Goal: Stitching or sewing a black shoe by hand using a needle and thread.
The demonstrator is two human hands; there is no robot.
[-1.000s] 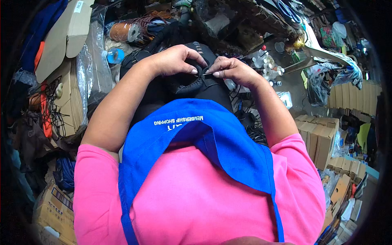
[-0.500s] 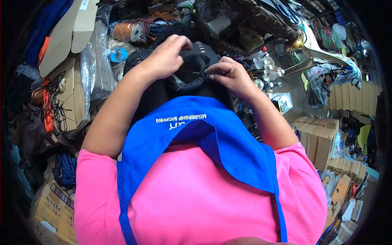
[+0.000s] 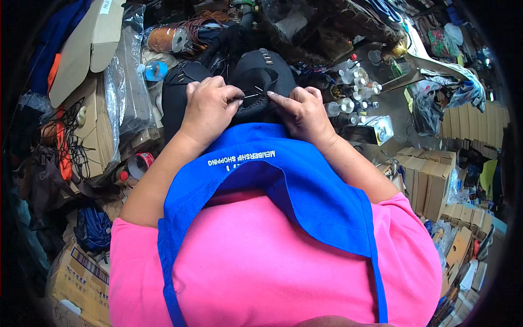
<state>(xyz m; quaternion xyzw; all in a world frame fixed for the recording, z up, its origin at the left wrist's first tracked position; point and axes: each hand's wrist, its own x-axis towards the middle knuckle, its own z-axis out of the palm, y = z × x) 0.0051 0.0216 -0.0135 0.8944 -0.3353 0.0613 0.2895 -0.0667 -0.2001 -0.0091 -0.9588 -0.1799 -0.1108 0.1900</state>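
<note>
A black piece with a stitched edge (image 3: 254, 111), possibly part of a shoe, lies in my lap between my hands. My left hand (image 3: 211, 104) is closed in a pinch on a thin, shiny needle (image 3: 250, 96) that points at the edge. A second short, thin shiny length shows just above it; I cannot tell if it is another needle or thread. My right hand (image 3: 305, 110) grips the right side of the piece, index finger along the stitched edge beside the needle's tip. My fingers hide the piece's lower parts.
Cardboard sheets (image 3: 90, 120) and plastic wrap (image 3: 136, 82) stand at the left, near an orange-brown thread spool (image 3: 166, 40). Several small bottles (image 3: 340, 106) stand right of my knees. Stacked cartons (image 3: 427, 171) are farther right.
My left hand has come down and toward me, from above the black piece to its left side, now with the needle across. My right hand has shifted slightly nearer; the piece's loop has folded closed.
</note>
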